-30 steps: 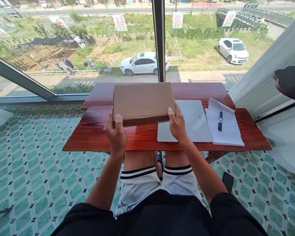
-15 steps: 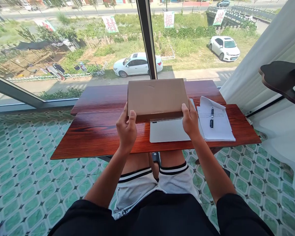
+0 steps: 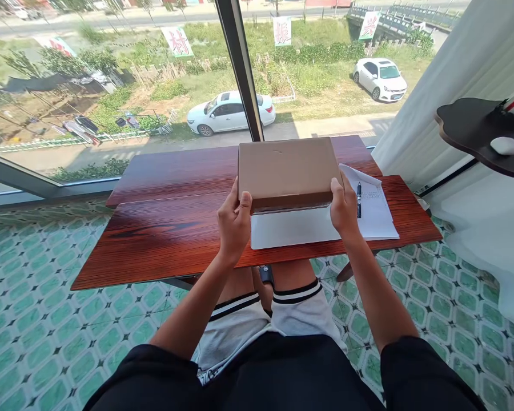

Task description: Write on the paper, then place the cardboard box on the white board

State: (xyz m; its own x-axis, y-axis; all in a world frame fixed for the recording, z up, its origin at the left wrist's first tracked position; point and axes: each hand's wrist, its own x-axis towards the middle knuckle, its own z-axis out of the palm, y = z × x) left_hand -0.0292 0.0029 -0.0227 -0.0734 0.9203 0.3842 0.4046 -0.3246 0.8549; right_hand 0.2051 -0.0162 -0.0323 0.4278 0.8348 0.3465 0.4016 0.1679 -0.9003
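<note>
- Above the desk (image 3: 167,240), we hold a flat cardboard box (image 3: 286,168) by its near corners.
- Our left hand (image 3: 233,222) pinches the left corner and our right hand (image 3: 344,210) the right, both equally near.
- The box's long axis runs left to right; it hovers over a grey sheet (image 3: 291,231), beside papers (image 3: 374,208) with a pen (image 3: 358,200).

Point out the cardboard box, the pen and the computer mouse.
cardboard box (image 3: 286,165), head view, middle of its top face.
pen (image 3: 358,200), head view, mid-barrel.
computer mouse (image 3: 506,146), head view, top of its shell.
</note>
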